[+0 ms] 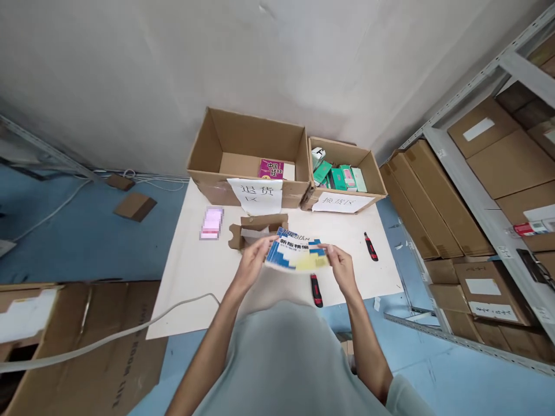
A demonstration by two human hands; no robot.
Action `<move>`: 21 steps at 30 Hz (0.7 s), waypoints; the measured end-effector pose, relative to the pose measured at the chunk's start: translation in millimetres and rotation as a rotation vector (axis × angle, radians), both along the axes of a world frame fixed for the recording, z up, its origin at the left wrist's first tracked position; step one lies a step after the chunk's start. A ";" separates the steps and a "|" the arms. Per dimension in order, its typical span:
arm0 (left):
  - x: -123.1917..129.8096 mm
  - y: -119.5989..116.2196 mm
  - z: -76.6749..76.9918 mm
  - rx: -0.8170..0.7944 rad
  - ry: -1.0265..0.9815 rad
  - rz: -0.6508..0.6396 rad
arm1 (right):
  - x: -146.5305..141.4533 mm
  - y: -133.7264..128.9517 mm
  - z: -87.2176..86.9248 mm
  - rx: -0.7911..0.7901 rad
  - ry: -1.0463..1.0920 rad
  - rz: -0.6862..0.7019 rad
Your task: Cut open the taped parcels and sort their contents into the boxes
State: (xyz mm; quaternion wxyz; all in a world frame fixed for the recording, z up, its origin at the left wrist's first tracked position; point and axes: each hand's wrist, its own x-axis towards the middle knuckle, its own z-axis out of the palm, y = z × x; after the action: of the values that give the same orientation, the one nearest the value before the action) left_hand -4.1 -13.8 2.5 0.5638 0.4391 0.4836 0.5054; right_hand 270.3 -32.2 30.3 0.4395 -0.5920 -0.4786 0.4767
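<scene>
Between my two hands I hold a book [299, 252] with a blue, white and yellow cover and dark printed characters. My left hand [252, 263] pinches its left edge, while my right hand [341, 267] grips the right edge. Just behind the book, a small opened cardboard box [265, 221] stands with its flaps up and pale wrapping inside; the book hides part of it. Below the book lies a red and black box cutter [316, 290]. A second box cutter [370, 247] rests at the right of the white table [186, 289].
A large labelled carton [255, 124] holding a purple box [271, 169] stands at the back. Beside it, a smaller labelled carton [375, 180] contains several green boxes [338, 178]. A blurred pink item [212, 222] lies left. A grey cable [143, 325] crosses the left edge; loaded shelves [466, 202] stand right.
</scene>
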 end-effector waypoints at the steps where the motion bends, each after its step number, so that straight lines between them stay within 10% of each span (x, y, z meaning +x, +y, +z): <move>1: -8.3 -5.1 -6.0 -0.018 -0.003 -0.015 | -9.8 -5.9 -8.1 -0.017 0.006 -0.007; 7: -37.4 26.5 -19.5 0.065 -0.026 0.021 | -56.2 25.7 -28.3 0.022 0.096 0.011; 16: -38.1 203.3 99.8 0.281 0.386 0.226 | -67.9 235.9 48.5 0.312 0.040 -0.085; 18: -54.2 208.8 88.9 0.296 0.459 0.208 | -65.4 242.2 32.4 0.205 0.000 -0.120; 21: -85.1 185.4 31.7 0.108 0.439 0.280 | -61.1 209.3 -21.3 0.030 -0.069 -0.127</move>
State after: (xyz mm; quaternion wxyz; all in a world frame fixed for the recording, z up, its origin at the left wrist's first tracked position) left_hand -89.3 171.6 34.2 0.3460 0.4964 0.6228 0.4960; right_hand 209.3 177.1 8.9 0.4607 -0.6308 -0.4622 0.4199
